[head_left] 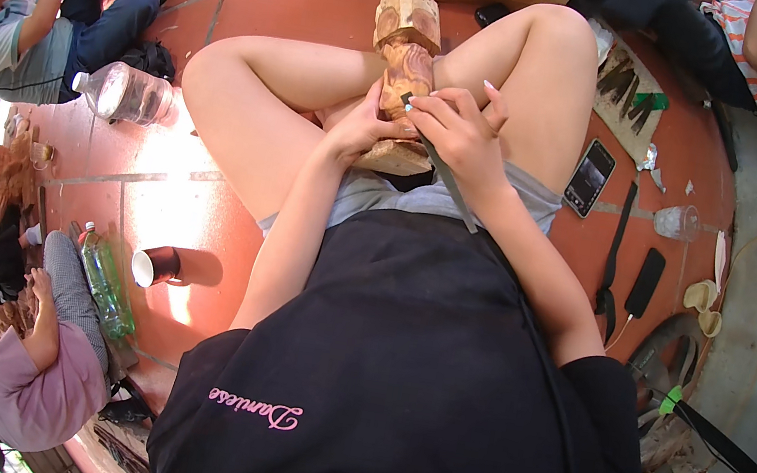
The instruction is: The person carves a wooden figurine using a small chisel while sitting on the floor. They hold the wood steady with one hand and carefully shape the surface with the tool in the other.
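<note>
A carved wooden figure with a blocky top and a squared base stands between my crossed legs, leaning slightly. My left hand is wrapped round its lower part, the thumb lying along the wood. Above it, my right hand grips a long, flat grey tool. The tool's dark upper end is at the figure's middle, and its other end slopes down toward my shirt. Whether that upper end presses on the wood, I cannot tell. My right hand partly covers the tool's middle.
At my right lie a phone, a black power bank, a clear cup and several thin tools on a cloth. On my left are a large bottle, a dark cup and a green bottle. Other people sit farther left.
</note>
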### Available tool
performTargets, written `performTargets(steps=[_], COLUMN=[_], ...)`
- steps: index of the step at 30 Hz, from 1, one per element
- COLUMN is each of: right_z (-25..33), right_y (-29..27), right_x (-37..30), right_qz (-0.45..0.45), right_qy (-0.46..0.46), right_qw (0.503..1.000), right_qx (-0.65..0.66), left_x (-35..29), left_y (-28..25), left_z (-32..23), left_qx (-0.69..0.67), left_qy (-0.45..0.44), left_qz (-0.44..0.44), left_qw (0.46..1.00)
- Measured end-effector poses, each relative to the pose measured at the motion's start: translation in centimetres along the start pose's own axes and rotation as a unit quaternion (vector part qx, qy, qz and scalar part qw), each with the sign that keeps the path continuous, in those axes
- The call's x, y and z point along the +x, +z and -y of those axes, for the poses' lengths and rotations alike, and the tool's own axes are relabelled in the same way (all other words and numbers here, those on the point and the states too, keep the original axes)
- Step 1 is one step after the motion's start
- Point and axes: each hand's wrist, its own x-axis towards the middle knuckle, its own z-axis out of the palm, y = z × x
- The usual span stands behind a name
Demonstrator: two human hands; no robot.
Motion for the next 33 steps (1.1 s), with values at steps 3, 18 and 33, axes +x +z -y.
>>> performTargets(steps=[3,18,33], right_z=[0.1,0.6,0.5], right_y=[-0.1,-0.8,-0.9], right_x=[-0.2,0.6,-0.7], right_qz=[0.05,0.087,0.078], right_qy=[0.004,-0.002,-0.006], right_qw=[0.999,0.996,0.997], right_qx=[0.02,0.023,0.021], left_x=[0.1,0.7,0.5], left_y=[-0.2,-1.1,-0.7], left_z=[0.3,0.9,0.5], left_qx=[-0.002,0.007,0.01], left_qy=[0.006,0.01,-0.003], left_qz=[0.004,0.014,0.017], left_qw=[1.0,1.0,1.0])
